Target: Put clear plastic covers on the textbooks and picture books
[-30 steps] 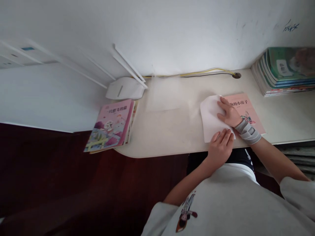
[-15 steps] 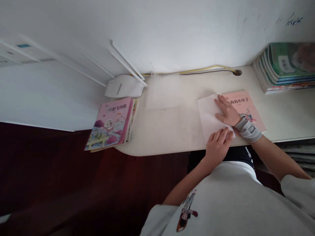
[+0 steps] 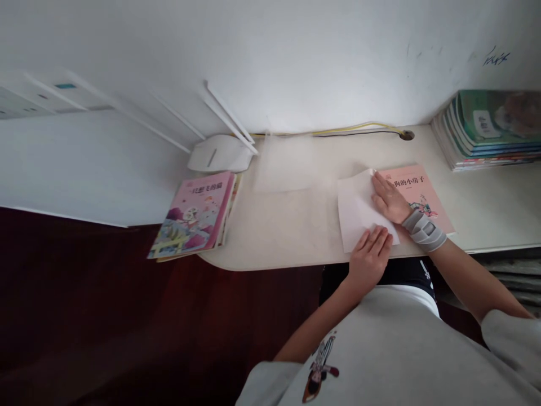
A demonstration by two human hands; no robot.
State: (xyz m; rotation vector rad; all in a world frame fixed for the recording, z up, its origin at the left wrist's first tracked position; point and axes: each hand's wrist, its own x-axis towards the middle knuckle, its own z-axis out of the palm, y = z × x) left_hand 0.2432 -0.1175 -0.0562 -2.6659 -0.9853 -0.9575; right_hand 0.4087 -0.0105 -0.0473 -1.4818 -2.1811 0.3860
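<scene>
Curled white paper sheet (image 3: 357,211) now flat; left hand (image 3: 369,256), right hand (image 3: 389,200) press it, fingers splayed.

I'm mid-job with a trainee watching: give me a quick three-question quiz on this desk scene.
1. What do the left hand and the right hand rest flat on? A) a white sheet of paper B) a laptop C) a mug
2. True or false: the right arm wears a grey wrist brace.
3. Fill in: the book lying by the right hand has a ____ cover.

Key: 1 A; 2 true; 3 pink.
</scene>
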